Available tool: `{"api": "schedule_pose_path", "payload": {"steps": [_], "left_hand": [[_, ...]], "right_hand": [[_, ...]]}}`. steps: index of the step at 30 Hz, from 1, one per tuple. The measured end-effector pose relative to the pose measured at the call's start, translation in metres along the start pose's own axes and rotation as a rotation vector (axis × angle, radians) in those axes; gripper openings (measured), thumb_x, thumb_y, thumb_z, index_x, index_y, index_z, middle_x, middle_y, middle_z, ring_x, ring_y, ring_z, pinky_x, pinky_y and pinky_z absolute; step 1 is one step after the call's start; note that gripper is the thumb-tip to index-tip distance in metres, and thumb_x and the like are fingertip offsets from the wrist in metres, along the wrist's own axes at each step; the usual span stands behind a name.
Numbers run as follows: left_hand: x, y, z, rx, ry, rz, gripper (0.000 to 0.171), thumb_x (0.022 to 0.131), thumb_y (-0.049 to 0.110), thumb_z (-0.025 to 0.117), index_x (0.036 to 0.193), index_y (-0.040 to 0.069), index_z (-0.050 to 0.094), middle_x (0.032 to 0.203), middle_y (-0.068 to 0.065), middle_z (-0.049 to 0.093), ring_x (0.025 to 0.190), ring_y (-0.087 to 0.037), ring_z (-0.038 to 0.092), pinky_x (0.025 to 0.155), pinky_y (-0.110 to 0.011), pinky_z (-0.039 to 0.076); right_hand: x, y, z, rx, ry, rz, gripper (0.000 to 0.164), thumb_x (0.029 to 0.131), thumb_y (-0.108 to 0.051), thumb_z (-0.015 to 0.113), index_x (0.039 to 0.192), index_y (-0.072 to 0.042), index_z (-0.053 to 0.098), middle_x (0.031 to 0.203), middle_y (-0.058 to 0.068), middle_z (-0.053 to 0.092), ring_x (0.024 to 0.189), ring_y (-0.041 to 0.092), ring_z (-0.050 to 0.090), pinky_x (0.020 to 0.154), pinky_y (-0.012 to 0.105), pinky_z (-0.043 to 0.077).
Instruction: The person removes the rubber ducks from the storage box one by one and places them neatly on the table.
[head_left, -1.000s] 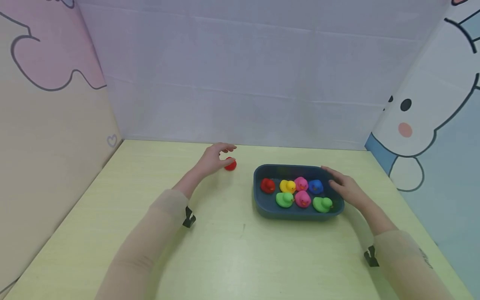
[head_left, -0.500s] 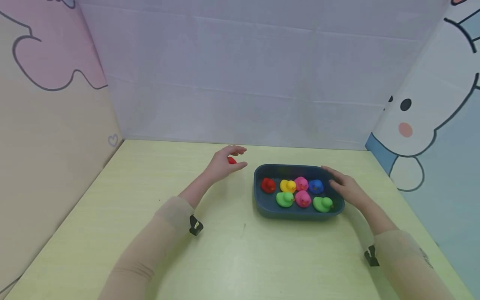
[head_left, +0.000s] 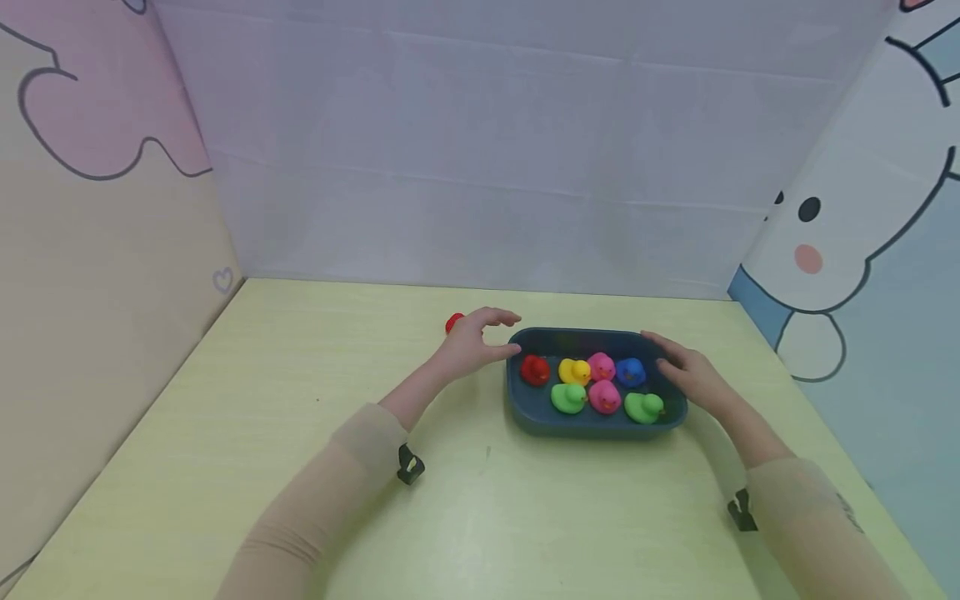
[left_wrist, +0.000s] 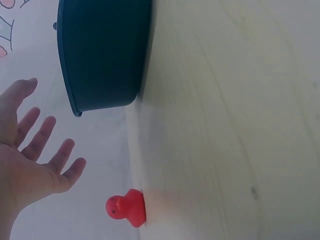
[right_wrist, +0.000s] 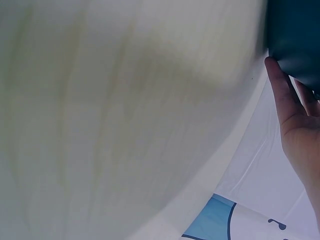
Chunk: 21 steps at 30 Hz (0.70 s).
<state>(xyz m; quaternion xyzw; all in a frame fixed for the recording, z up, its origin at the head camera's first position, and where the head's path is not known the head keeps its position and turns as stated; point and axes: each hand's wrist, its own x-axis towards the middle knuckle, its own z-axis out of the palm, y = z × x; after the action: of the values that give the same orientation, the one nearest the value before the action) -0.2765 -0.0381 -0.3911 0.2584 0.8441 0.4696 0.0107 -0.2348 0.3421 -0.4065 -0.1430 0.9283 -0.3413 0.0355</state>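
Observation:
A dark blue rectangular tray [head_left: 592, 431] stands on the table and holds several small toy ducks: red [head_left: 535, 370], yellow [head_left: 574, 372], blue [head_left: 631, 372], pink and green. My right hand [head_left: 697, 379] grips its right end, thumb over the rim; in the right wrist view the fingers [right_wrist: 282, 95] lie along the outer wall. With fingers spread and nothing in it, my left hand [head_left: 472, 343] hovers by the tray's left rim. A lone red duck [left_wrist: 131, 207] sits on the table outside the tray, partly hidden behind the left hand in the head view.
The pale wooden table [head_left: 465, 517] reaches back to a white cloth backdrop [head_left: 465, 150]. Cartoon-printed panels rise at the left [head_left: 112, 225] and right [head_left: 892, 333]. Each wrist carries a small black clip [head_left: 410, 464].
My left hand has moved right and a little nearer, from beside the lone red duck to the tray's left rim. The duck stays behind on the table. My right hand remains on the tray.

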Motion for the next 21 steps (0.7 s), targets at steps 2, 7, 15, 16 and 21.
{"api": "schedule_pose_path", "payload": {"steps": [2,7,15,16,21], "left_hand": [[0.001,0.001,0.004,0.010,-0.019,-0.005,0.046,0.081,0.027,0.074,0.124,0.017,0.060,0.121,0.000,0.060,0.119,-0.023,0.050,0.099,-0.042,0.043],[0.006,0.001,0.014,0.034,-0.064,-0.006,0.046,0.082,0.025,0.074,0.124,0.016,0.060,0.123,-0.002,0.060,0.120,-0.024,0.050,0.102,-0.046,0.039],[0.014,-0.001,0.024,0.120,-0.142,-0.020,0.044,0.082,0.029,0.073,0.122,0.018,0.062,0.126,0.001,0.059,0.122,-0.018,0.049,0.104,-0.039,0.040],[0.015,-0.001,0.025,0.134,-0.150,-0.018,0.043,0.082,0.030,0.073,0.122,0.019,0.062,0.126,0.002,0.059,0.121,-0.017,0.049,0.103,-0.037,0.040],[0.020,0.001,0.028,0.192,-0.200,-0.016,0.042,0.082,0.029,0.073,0.122,0.019,0.062,0.126,0.001,0.059,0.120,-0.017,0.049,0.102,-0.033,0.041]], "right_hand": [[0.000,0.001,0.000,-0.001,-0.002,0.000,0.050,0.099,-0.013,0.043,0.147,-0.006,0.030,0.148,0.028,0.028,0.134,0.051,0.025,0.105,0.063,0.024],[0.001,0.001,0.000,0.010,-0.004,-0.002,0.050,0.099,-0.012,0.043,0.147,-0.006,0.029,0.148,0.027,0.027,0.134,0.051,0.024,0.105,0.063,0.023],[0.001,0.001,0.001,-0.001,0.000,0.002,0.050,0.099,-0.011,0.043,0.147,-0.005,0.030,0.148,0.028,0.028,0.134,0.051,0.025,0.104,0.063,0.024],[0.001,0.001,0.001,0.000,0.001,0.002,0.050,0.099,-0.011,0.043,0.147,-0.005,0.030,0.148,0.028,0.028,0.134,0.051,0.025,0.105,0.063,0.024],[0.001,0.001,0.001,-0.001,0.001,0.005,0.050,0.099,-0.012,0.043,0.147,-0.005,0.030,0.148,0.028,0.028,0.134,0.051,0.025,0.105,0.063,0.024]]}}
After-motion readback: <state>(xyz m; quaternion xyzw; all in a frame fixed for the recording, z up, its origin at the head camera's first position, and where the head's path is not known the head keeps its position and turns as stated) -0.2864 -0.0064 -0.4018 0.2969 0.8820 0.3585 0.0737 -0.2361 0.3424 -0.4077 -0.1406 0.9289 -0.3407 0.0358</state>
